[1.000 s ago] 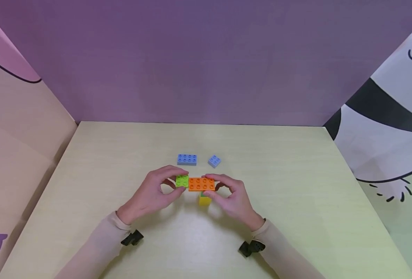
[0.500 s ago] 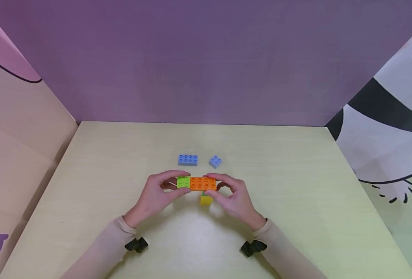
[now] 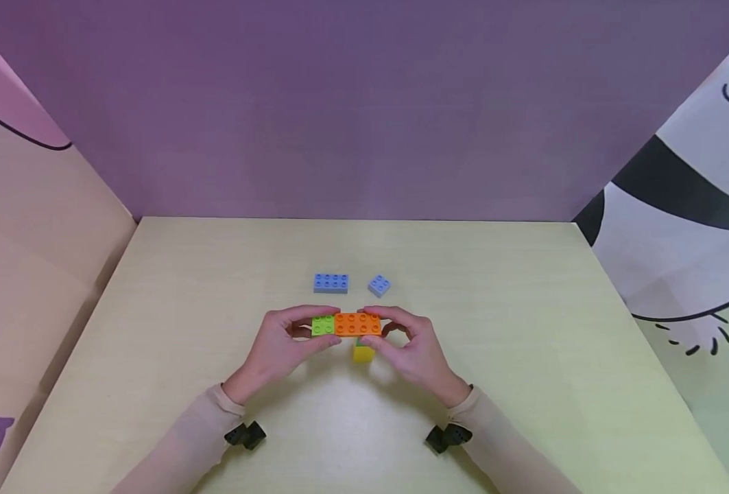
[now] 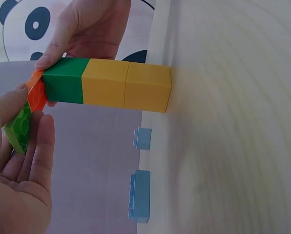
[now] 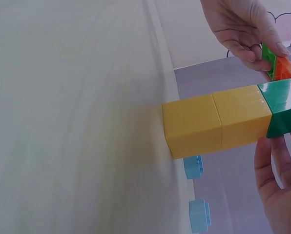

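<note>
A tower of two yellow blocks (image 4: 126, 84) with a dark green block (image 4: 63, 80) above them stands upright on the table. On top lies an orange studded brick (image 3: 358, 324), jutting out to the left. Against its left end sits a lime green brick (image 3: 323, 325), square with four-sided studs face up. My left hand (image 3: 278, 346) pinches the lime brick between thumb and fingers, fingertips reaching the orange brick's edge. My right hand (image 3: 415, 346) grips the orange brick's right end, with fingers around the green block too in the right wrist view (image 5: 284, 195).
Beyond the hands, a long blue brick (image 3: 330, 283) and a small square blue brick (image 3: 379, 285) lie on the pale table (image 3: 487, 274). A purple panel (image 3: 364, 123) rises at the table's back edge, with printed panels on both sides.
My left hand has shifted slightly right and nearer, its fingertips now overlapping the orange brick's left end. The lime brick now lines up with the orange one. My right hand stays almost still.
</note>
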Demonstrator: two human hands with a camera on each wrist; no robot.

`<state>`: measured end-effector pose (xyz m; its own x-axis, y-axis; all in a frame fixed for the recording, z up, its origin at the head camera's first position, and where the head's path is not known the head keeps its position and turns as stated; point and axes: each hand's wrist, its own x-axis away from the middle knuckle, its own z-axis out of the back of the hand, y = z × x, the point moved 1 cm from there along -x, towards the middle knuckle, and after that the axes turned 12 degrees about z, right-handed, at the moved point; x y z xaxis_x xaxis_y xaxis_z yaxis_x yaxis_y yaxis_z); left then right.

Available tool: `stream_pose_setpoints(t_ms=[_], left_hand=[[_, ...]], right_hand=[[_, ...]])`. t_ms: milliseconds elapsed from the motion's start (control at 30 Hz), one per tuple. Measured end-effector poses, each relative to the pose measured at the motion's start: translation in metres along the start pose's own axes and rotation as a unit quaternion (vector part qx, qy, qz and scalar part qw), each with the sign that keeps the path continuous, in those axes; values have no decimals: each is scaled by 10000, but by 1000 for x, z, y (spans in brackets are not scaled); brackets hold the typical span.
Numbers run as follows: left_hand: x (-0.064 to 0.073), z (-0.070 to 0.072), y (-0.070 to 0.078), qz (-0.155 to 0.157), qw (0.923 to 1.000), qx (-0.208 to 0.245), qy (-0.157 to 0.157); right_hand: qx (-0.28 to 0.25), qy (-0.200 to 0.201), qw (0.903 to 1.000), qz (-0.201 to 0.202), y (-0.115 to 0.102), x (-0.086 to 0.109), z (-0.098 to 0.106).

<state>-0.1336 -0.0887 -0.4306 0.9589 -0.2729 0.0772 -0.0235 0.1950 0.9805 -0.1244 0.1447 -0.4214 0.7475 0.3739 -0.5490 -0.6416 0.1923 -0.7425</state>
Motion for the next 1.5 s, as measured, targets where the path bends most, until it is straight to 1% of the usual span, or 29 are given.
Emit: stream_pose_setpoints(t_ms=[133,200,333,633,733,1000,1133,1267,1367,1433,1500], left_hand=[[-2,0,1,-62,10000,-53,-4],[-2,0,1,-63,10000,-53,-8],[-2,2,1,-7,10000,-64,-4],[-1,4,1,59,9999,-95,74],[-1,5,2,28,9999,-139,69],[-2,4,4,-67,9997,-206,79],[-2,3,4,-134,9997,-200,60],[-3,3,3,-152,9997,-208,46],[-3,2,2,-83,9998,-166,67],[-3,2,1,-73,9999,-112,68],[-2,2,1,-91,9999,-79,66]], right_hand=[[-19,-6,10000,-23,6,3,1],[-34,-24,10000,-34,4,2,1],[-44,-59,10000,-56,-12,-5,2],[-111,-140,9998,-104,-12,-7,1],[-86,-159,9997,-142,-12,-8,1],[-82,-161,9987,-475,14,0,1],[-146,-201,9987,-452,18,0,5],[-309,-165,9984,-448,18,-4,11],[-399,-143,9972,-617,18,-12,15],[-386,-120,9955,-862,20,-19,18],[-218,-130,9933,-1124,24,-26,19]])
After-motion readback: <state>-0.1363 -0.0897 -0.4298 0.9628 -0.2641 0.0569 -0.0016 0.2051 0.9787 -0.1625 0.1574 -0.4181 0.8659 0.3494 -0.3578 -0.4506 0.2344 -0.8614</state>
